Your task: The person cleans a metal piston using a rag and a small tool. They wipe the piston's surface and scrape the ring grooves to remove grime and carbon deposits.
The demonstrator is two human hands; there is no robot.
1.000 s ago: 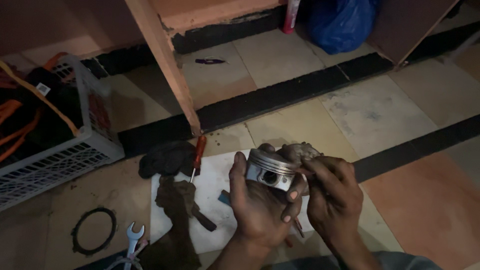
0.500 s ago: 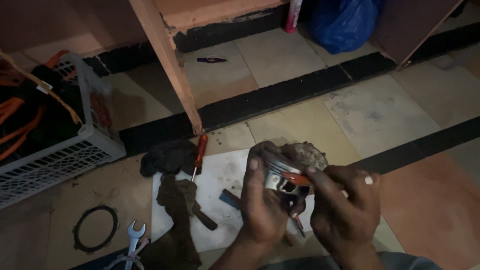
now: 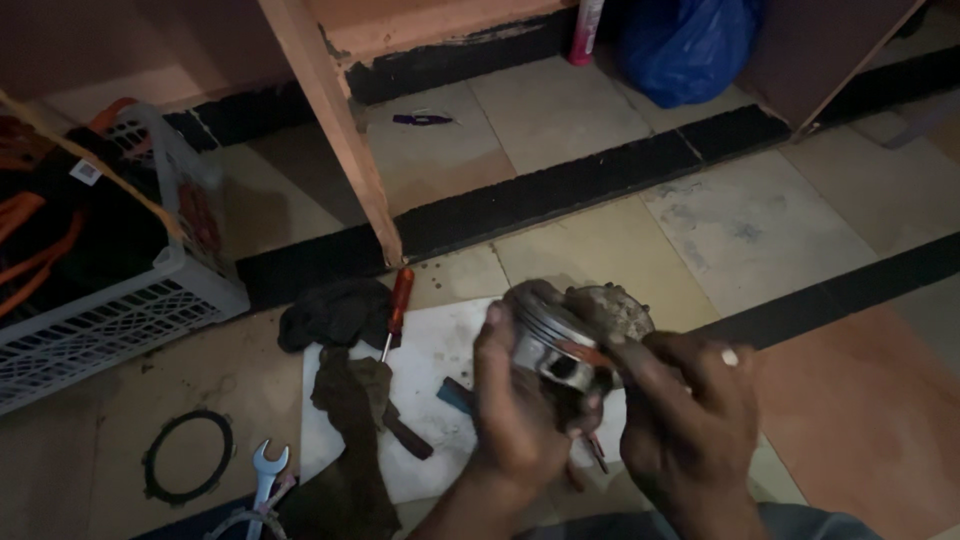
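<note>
Fingers of left hand (image 3: 520, 410) clamped round metal piston (image 3: 548, 340), right hand (image 3: 680, 420) pinching a grimy rag (image 3: 610, 310) against it — above white sheet (image 3: 440, 350); likely heavy, rigid, oily — best gripped by the skirt.

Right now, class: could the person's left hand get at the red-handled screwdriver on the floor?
Probably not at once: the left hand is wrapped around the piston. The red-handled screwdriver lies uncovered just beyond, so the way itself looks free.

Grimy metal piston (image 3: 548, 345), tilted, above white sheet (image 3: 440, 360)
</note>
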